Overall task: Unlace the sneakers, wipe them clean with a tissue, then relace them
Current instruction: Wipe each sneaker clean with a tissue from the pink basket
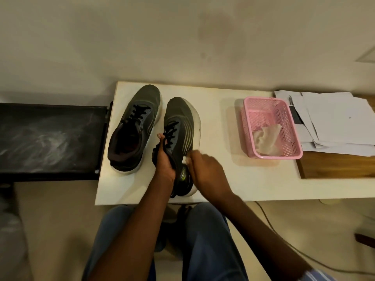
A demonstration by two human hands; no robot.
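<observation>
A white desk (233,179) stands by a pale wall. Two dark sneakers lie on it. The left hand (165,161) grips the right sneaker (182,122) at its opening. At 3 o'clock of it, the right hand (205,169) pinches a white tissue (186,159) against the shoe's side. The left sneaker (134,126) sits at 9 o'clock. A pink basket (292,142) at 3 o'clock holds a crumpled tissue (265,138).
</observation>
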